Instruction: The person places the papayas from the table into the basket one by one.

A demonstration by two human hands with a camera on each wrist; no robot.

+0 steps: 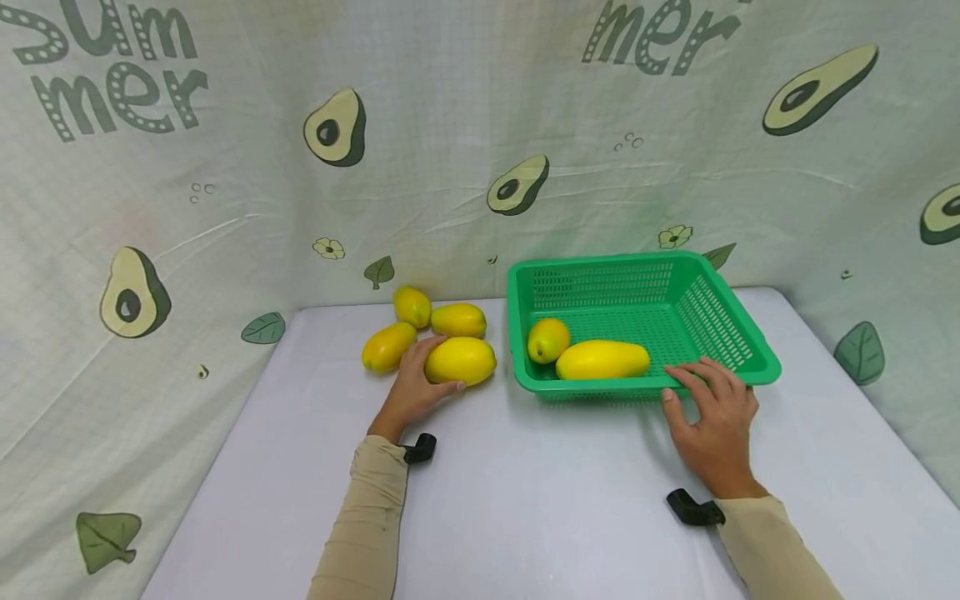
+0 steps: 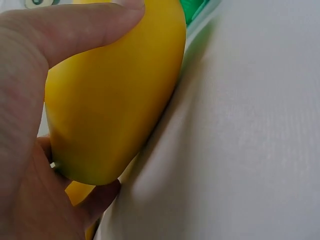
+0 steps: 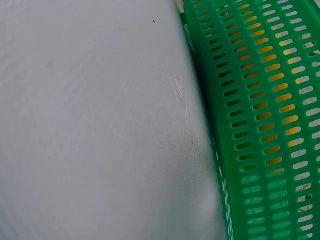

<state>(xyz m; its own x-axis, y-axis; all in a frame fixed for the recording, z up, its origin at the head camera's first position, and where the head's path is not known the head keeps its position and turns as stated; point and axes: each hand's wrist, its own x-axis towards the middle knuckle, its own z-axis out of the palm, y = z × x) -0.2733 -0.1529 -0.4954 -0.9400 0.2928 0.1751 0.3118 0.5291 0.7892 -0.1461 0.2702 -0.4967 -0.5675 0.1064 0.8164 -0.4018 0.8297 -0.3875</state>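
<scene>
My left hand [image 1: 412, 387] is at a yellow mango [image 1: 461, 361] on the table, thumb along its near side and fingers behind it. In the left wrist view the thumb lies across the mango [image 2: 115, 100] and other fingers come round its greenish end. My right hand [image 1: 712, 425] rests at the front rim of a green plastic basket [image 1: 705, 333], fingers reaching over the rim and thumb outside it. The right wrist view shows the basket's slotted wall [image 3: 260, 120] but not the hand. Inside the basket lie a rounder mango [image 1: 549, 340] and a long yellow fruit [image 1: 603, 360].
Three more mangoes sit behind and left of the held one: a left one [image 1: 389, 347], a back one [image 1: 412, 307] and a right one [image 1: 459, 320]. A white cloth [image 1: 525, 500] covers the table. Behind it hangs a curtain [image 1: 435, 125] printed with avocados.
</scene>
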